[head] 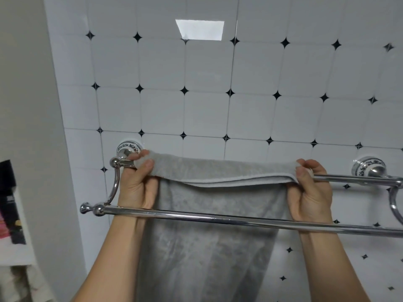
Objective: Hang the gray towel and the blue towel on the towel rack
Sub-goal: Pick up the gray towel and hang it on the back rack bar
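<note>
Head view shows us a chrome towel rack (218, 219) with two bars fixed to a white tiled wall (207, 110) marked with small black diamonds. We see the gray towel (209, 214) draped over the far bar, its folded upper edge stretched along that bar and its long body hanging down behind the near bar. Our left hand (136, 184) pinches the towel's left corner close to the rack's left wall mount (127, 149), the fingers (148, 163) closed on the cloth. Our right hand (309, 192) grips the towel's right corner, its fingers curled shut around the fabric just beside the bare stretch of the far bar. Both forearms rise from below and pass behind the near bar. The right wall mount (368, 167) sits well to the right of the towel. At the far left edge, dark bottles (8, 201) stand on a shelf. We cannot find the blue towel anywhere in view.
</note>
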### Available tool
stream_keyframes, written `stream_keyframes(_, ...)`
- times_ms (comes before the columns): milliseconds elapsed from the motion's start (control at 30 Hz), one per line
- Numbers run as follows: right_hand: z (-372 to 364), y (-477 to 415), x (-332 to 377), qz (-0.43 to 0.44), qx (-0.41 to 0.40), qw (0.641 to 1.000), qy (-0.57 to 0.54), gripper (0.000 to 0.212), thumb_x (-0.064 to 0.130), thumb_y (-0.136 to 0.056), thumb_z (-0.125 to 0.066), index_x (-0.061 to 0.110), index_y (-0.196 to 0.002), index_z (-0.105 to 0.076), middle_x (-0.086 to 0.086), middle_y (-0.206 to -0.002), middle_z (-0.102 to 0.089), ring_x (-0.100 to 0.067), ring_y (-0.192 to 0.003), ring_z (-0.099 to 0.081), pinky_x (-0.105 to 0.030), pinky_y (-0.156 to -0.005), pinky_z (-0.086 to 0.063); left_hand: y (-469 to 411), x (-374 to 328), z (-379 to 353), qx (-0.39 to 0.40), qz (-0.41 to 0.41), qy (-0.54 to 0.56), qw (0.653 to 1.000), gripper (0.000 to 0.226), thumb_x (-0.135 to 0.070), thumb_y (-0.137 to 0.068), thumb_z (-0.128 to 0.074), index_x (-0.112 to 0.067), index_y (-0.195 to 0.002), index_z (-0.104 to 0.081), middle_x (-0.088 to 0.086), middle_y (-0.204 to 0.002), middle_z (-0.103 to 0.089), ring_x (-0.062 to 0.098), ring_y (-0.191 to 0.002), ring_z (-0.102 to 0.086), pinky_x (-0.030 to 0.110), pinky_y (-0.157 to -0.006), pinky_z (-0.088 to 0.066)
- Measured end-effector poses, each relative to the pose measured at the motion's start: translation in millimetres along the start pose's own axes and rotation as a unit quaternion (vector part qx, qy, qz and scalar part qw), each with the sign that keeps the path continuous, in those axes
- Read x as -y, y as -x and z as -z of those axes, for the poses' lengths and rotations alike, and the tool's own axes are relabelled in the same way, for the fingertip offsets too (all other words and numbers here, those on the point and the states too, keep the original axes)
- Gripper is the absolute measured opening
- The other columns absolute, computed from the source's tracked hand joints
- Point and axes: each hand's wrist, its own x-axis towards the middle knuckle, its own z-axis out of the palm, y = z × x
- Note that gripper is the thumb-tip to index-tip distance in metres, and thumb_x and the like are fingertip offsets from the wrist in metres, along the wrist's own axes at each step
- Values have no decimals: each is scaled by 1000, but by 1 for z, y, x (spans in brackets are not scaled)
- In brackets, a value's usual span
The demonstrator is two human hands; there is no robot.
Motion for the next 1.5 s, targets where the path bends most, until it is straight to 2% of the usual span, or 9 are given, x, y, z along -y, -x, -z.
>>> stream_keyframes(133, 4, 2, -1, 28, -32, 993, 106, 25, 1, -84, -65, 26, -84, -65, 10, -83, -70, -6, -72, -65, -22, -58, -56, 2, 3, 5, -6, -9, -52, 999, 32, 10, -72, -70, -22, -74, -68, 2, -99, -72, 15, -99, -65, 32, -89, -56)
stream_keyframes(233, 9, 3, 1, 28, -65, 991, 116, 27, 9, -76, -76, 25, -80, -54, 9, -60, -57, -6, -44, -49, -15, -35, -35, 3, 8, 6, -20, -17, -66, 997, 31, 14, -77, -59, -17, -80, -63, 6, -107, -71, 15, -103, -67, 33, -90, -55)
stream_keyframes(433, 7, 12, 2, 8, -78, 971, 224, 50, 59, -53, -82, 15, -43, -60, -1, -41, -57, -8, -28, -37, -15, -33, -31, 2, 16, 9, -83, -53, -89, 991, 26, 7, -86, -54, -3, -110, -57, 15, -120, -62, 17, -101, -67, 31, -88, -56)
stream_keyframes(733, 9, 23, 6, -22, -57, 962, 266, 58, 71, -59, -73, 17, -45, -57, 3, -36, -48, -9, -25, -33, -11, -31, -22, 8, 23, 10, -158, -103, -100, 977, 10, -11, -66, -76, -10, -64, -67, 6, -81, -71, 14, -74, -69, 25, -69, -58)
stream_keyframes(833, 10, 21, 4, -27, -58, 963, 263, 55, 72, -56, -74, 20, -49, -57, 4, -42, -53, -7, -27, -34, -10, -33, -22, 9, 22, 13, -184, -108, -148, 966, 34, -11, -71, -76, -18, -45, -54, 1, -57, -56, 8, -48, -51, 18, -49, -47)
stream_keyframes(1000, 15, 23, 4, -32, -39, 971, 234, 46, 63, -60, -78, 19, -54, -63, 6, -42, -52, -7, -26, -33, -10, -32, -23, 16, 17, 12, -155, -65, -140, 976, 26, -15, -68, -75, -12, -60, -51, -1, -55, -55, 3, -38, -38, 13, -33, -32)
stream_keyframes(1133, 22, 28, 4, -52, -42, 975, 210, 29, 37, -78, -69, 20, -55, -68, 7, -41, -53, -3, -28, -38, -10, -30, -27, 27, 13, 24, -156, -16, -160, 975, 26, -20, -69, -75, -19, -59, -51, -7, -45, -48, 2, -31, -36, 13, -29, -30)
stream_keyframes(1300, 51, 41, 9, -98, 23, 967, 236, 41, 22, -95, -56, 17, -54, -57, 3, -40, -45, -8, -26, -29, -11, -32, -23, 49, 7, 41, -138, -13, -207, 968, 34, -16, -71, -71, -16, -62, -39, -8, -42, -41, 4, -34, -34, 15, -35, -28)
stream_keyframes(1500, 78, 54, 18, -134, 58, 942, 302, 46, 9, -97, -47, 22, -54, -54, 8, -48, -35, -6, -40, -26, -18, -39, -20, 74, -10, 64, -134, -10, -353, 926, 30, 0, -83, -68, -22, -64, -58, -6, -53, -46, 3, -37, -35, 13, -35, -26)
